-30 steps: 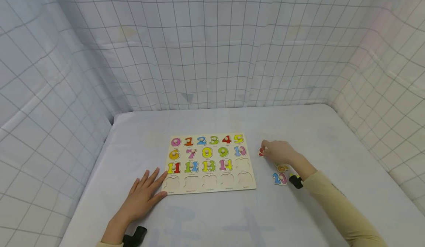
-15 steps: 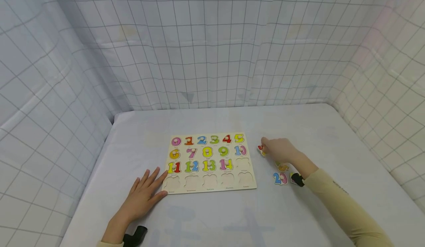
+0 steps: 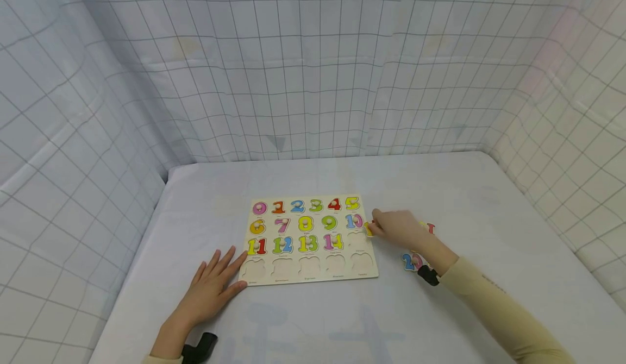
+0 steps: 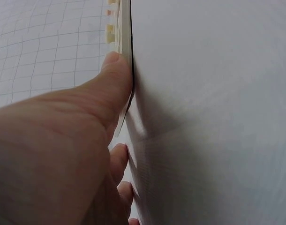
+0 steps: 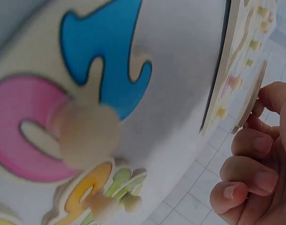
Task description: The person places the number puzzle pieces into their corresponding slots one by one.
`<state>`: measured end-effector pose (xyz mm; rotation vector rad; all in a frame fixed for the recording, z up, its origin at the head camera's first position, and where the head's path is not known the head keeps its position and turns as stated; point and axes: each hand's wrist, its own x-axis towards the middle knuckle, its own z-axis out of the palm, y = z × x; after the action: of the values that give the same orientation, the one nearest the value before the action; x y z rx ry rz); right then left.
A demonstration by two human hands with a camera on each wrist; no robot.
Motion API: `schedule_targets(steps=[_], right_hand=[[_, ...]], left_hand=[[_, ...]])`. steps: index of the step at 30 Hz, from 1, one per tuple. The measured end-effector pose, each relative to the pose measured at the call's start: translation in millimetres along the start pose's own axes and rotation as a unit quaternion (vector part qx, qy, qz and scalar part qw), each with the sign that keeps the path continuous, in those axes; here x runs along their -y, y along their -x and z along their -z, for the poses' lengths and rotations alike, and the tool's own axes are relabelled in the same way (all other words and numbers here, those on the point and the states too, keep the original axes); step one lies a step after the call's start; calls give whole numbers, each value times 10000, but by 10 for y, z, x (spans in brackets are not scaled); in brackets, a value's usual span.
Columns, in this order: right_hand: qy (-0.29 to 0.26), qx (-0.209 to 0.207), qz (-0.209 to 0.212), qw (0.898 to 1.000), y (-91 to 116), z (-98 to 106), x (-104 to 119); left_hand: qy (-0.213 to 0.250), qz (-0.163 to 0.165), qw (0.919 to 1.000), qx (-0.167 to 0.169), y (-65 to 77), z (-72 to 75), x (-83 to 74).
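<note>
A wooden number puzzle board lies on the table, with its upper slots filled by knobbed number pieces. Over its right edge my right hand pinches a yellow and red number piece. In the right wrist view this piece stands edge-on between thumb and fingers, its digits hidden. My left hand rests on the table with spread fingers, touching the board's left edge. The thumb lies along the board's edge in the left wrist view. Hollow slots show in the bottom row and at the right of the third row.
A blue and pink 20 piece lies right of the board, partly under the right wrist. Beyond the forearm a red and yellow piece shows. The right wrist view has an orange and green piece. Gridded white curtains surround the table.
My right hand has picked up the yellow and red piece from the table and carried it left to the board's right edge. The left hand stays put.
</note>
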<state>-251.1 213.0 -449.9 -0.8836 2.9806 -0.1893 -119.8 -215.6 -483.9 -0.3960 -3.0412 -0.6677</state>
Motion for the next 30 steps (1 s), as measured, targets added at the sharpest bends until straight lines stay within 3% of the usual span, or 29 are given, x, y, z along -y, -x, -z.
schedule_targets(steps=[14, 30], right_hand=[[-36, 91, -38, 9999, -42, -196, 320], [174, 297, -56, 9994, -73, -257, 378]], left_hand=[[-11, 38, 10000, 3, 4, 24, -30], [-8, 37, 10000, 1, -5, 21, -22]])
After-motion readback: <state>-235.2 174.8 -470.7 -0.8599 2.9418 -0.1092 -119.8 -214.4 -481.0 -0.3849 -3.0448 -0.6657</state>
